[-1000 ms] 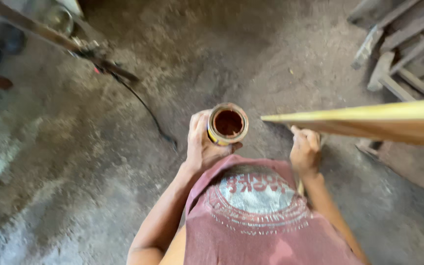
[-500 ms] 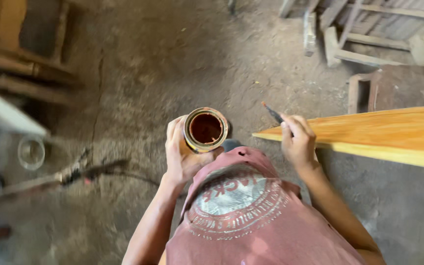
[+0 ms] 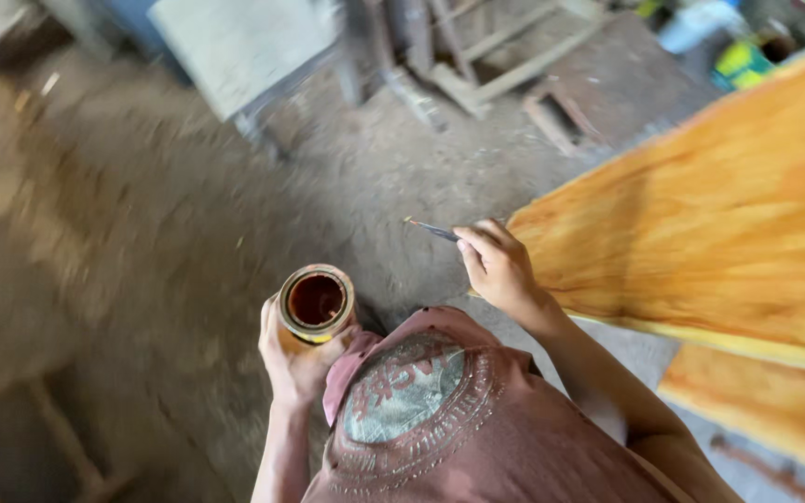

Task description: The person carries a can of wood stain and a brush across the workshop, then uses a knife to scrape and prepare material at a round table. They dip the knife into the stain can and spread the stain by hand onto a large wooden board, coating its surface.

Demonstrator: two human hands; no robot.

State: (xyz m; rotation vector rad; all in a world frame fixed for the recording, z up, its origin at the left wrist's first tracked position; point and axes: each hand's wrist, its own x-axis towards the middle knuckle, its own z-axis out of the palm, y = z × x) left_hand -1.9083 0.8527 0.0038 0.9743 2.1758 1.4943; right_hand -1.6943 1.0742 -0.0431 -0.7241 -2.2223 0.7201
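Now left hand (image 3: 295, 363) grips open tin (image 3: 316, 303) of dark stain; right hand (image 3: 498, 265) pinches brush (image 3: 432, 229) beside orange board (image 3: 701, 242).

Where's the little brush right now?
The brush is pinched in the right hand, near the middle of the head view, beside the orange board and above the open can.

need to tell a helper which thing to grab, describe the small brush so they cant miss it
Start at the big orange board on the right. At its near left edge, the right hand holds the brush. It is the only thin stick here, pointing left over the floor.
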